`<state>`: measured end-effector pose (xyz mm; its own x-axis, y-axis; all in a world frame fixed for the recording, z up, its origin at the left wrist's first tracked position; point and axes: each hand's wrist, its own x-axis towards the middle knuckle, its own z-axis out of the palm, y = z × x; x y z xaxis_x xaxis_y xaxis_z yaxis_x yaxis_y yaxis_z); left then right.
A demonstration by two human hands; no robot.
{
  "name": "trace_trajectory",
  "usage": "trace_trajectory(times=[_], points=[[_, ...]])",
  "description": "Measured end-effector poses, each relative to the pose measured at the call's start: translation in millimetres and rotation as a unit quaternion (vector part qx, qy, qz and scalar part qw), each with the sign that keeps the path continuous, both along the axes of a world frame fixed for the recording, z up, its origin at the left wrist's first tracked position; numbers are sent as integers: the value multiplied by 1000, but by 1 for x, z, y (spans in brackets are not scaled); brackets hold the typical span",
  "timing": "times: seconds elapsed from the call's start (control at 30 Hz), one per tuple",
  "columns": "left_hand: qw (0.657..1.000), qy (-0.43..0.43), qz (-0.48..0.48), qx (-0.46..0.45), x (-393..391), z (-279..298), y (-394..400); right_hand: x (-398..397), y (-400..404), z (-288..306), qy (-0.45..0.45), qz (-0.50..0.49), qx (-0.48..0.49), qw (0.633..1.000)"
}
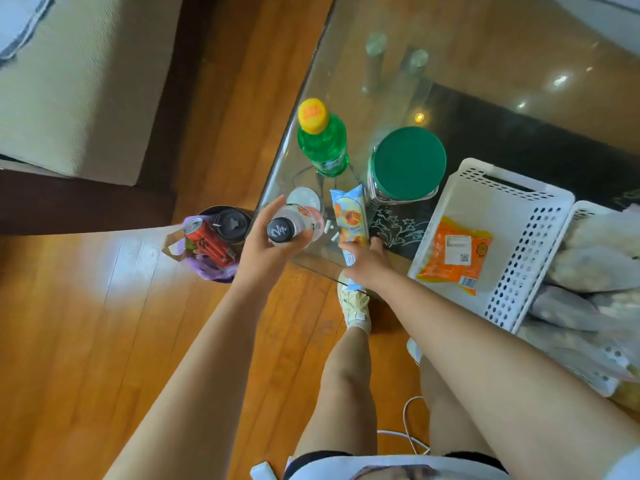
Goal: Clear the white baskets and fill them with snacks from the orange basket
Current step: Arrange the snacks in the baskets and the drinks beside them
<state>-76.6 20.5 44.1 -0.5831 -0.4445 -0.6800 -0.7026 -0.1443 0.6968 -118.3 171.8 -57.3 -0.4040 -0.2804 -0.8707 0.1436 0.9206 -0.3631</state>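
Note:
My left hand grips a small bottle with a black cap over the near corner of the glass table. My right hand holds the lower end of a long blue snack pack that lies on the glass beside the bottle. One white basket stands to the right with an orange snack packet lying in it. A second white basket at the far right holds several pale bags. The orange basket is out of view.
A green bottle with a yellow cap and a jar with a green lid stand upright on the glass behind my hands. On the wooden floor left of the table, a bin holds a red can and a cup. A sofa fills the upper left.

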Motion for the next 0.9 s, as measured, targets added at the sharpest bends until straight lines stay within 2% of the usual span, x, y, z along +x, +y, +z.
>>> trace_trajectory(times=[0.17,0.3,0.4,0.63,0.77,0.83,0.9], points=[[999,-10,-17,-25,1,-6,-3,-3,3,-5,-13,-9,-17,1000],[998,-26,-28,-43,2,-3,-1,3,5,6,32,-96,-64,993],[998,-25,-39,-52,-1,-3,1,8,11,26,68,-167,-111,977],[996,-44,-49,-63,-9,-4,23,34,87,96,64,-245,-197,947],[994,-52,-58,-74,-16,-4,44,43,143,119,145,-316,-186,919],[995,-50,-51,-73,-19,-3,55,42,165,116,192,-341,-148,908],[995,-50,-44,-74,-22,-2,65,37,181,105,209,-331,-87,916]])
